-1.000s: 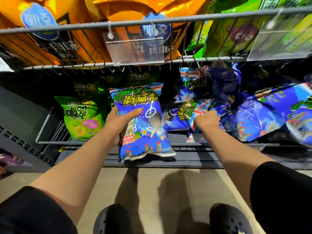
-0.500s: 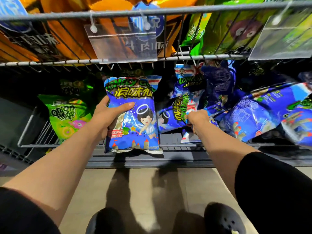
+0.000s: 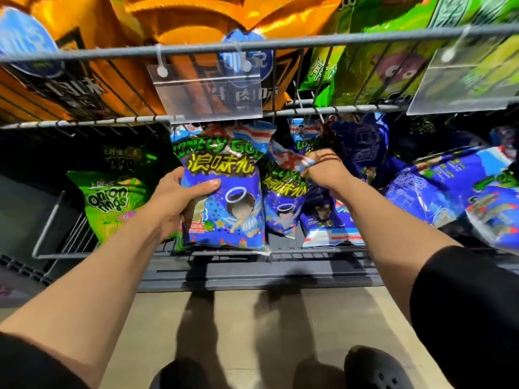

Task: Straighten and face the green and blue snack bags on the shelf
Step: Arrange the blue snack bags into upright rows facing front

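We saw the wire shelf point(image 3: 179, 255) holding the snacks, with orange bags point(image 3: 174, 21) on the rack above. Tumbled blue bags point(image 3: 438, 189) lay at the right. Our left hand point(image 3: 179, 203) held an upright blue Lonely God bag point(image 3: 224, 197) at the shelf front, thumb across its face, fingers behind. A green onion rings bag point(image 3: 112, 203) stood just left. Our right hand point(image 3: 323, 169) pinched the top of a second blue bag point(image 3: 283, 197) beside it.

- A blue snack bag point(image 3: 224, 197) printed with a haloed angel stands upright, facing forward at the shelf point(image 3: 252, 272) front.
- More blue bags point(image 3: 438, 189) lie tumbled to its right.
- A green onion-rings bag point(image 3: 109, 203) stands left.
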`<state>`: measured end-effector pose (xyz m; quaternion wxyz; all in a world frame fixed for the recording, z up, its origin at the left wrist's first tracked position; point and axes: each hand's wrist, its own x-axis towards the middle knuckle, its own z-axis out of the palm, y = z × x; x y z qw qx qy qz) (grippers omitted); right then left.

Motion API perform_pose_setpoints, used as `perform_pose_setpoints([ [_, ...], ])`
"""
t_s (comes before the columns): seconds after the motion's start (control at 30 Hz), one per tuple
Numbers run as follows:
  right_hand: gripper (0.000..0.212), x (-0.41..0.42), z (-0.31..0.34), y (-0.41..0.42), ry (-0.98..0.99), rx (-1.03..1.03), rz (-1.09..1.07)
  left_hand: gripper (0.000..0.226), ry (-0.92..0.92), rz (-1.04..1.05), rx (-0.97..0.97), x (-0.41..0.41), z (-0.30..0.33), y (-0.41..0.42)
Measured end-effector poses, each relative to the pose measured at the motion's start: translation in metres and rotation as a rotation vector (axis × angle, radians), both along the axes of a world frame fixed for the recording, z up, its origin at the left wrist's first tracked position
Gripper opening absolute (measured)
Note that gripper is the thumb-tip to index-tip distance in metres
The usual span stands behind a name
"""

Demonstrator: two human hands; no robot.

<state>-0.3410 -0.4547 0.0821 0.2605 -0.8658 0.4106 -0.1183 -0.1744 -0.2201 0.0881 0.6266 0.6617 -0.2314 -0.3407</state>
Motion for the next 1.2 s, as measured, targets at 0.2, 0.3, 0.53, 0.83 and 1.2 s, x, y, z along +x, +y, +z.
perform_pose_setpoints([
  [0.2,0.025,0.005,-0.025,-0.011,-0.224,-0.010,-0.217,0.037,0.054,0.169,-0.094,-0.009,-0.011,-0.029],
  [0.3,0.040,0.002,-0.042,-0.010,-0.560,0.177,-0.310,0.053,0.023,0.288,-0.127,-0.009,-0.014,-0.041],
  [0.53,0.056,0.020,-0.081,-0.004,-0.705,0.672,-0.373,0.081,-0.028,0.213,0.005,-0.031,-0.024,-0.061],
  [0.83,0.086,0.022,-0.104,-0.012,-0.170,0.554,-0.290,0.092,0.059,0.232,0.073,-0.045,-0.038,-0.073],
  [1.2,0.074,0.037,-0.125,-0.024,-0.229,0.600,-0.125,0.098,0.159,0.257,0.113,-0.037,-0.044,-0.088],
])
